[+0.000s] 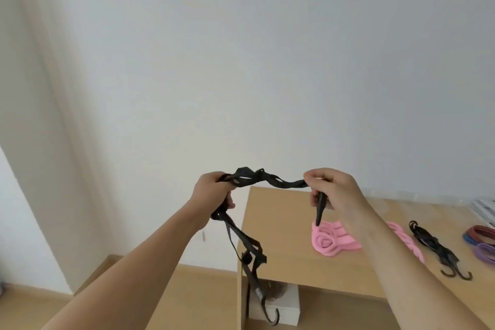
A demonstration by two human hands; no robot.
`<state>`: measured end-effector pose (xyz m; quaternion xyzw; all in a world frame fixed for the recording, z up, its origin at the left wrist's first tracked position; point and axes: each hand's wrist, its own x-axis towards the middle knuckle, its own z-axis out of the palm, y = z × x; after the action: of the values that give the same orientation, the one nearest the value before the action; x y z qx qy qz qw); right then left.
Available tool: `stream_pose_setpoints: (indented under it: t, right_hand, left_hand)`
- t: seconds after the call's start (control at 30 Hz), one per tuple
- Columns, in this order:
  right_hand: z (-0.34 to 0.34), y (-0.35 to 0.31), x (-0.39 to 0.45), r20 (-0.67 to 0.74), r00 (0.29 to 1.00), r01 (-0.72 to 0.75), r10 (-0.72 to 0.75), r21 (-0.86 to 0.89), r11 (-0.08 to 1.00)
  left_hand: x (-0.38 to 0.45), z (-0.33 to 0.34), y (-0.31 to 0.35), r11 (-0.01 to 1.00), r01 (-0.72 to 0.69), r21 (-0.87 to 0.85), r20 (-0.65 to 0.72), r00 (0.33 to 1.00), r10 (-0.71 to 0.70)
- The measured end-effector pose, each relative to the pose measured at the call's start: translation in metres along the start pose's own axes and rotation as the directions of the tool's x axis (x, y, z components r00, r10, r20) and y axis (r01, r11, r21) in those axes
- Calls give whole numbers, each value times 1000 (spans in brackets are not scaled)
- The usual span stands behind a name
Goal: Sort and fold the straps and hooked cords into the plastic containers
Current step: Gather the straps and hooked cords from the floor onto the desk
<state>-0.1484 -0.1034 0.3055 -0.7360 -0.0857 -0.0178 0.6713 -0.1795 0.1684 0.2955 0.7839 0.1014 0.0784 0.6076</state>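
A: Quick status. Your left hand is curled round one end of the black hooked cord, and your right hand pinches the other end, w/ a short black tail hanging below its fingers.

B: So where's the cord rel. to the table?

A: Held up in the air between your hands, in front of the wall, over the left edge of the wooden table. Long axis runs left-right, roughly level, twisted in the middle. The rest drops from your left hand straight down past the table edge, ending in a metal hook near the white box underneath.

B: Which hand does the next bit?

A: Prob. your left, I'd say: the loose length hangs on that side, so it needs gathering up toward the right to double the cord over. Watch the hook; it could snag the table edge, imo.

B: Containers?

A: Can't see any here. On the table: a pink coiled strap just below your right hand, another black hooked cord further right, and red, blue & purple straps at the far right edge.
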Motion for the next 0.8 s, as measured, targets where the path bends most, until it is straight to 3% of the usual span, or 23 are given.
stream_pose_setpoints:
  t: [0.07,0.17,0.27,0.4,0.5,0.6,0.8]
  right_hand:
    - [-27,28,-3,75,996,-18,38,-244,970]
    - [-63,67,-7,108,991,2,74,-579,816]
    - [-92,85,-12,120,974,-59,192,-683,728]
    - [-116,80,-19,161,968,-56,193,-610,791]
    - [-112,62,-17,100,993,-40,71,-284,958]
    - [-109,39,-15,-51,999,-18,17,-24,1000]
    - [-138,32,-19,-263,965,-64,21,-154,986]
  left_hand:
    - [3,30,24,998,-53,14,20,998,53]
    - [6,75,62,981,-160,113,73,986,153]
    - [8,118,88,913,-324,250,225,936,270]
    - [10,169,104,816,-464,344,415,855,310]
    - [11,203,109,752,-550,364,514,792,331]
    - [16,227,107,709,-609,356,581,738,342]
    - [47,255,74,644,-676,357,632,683,366]
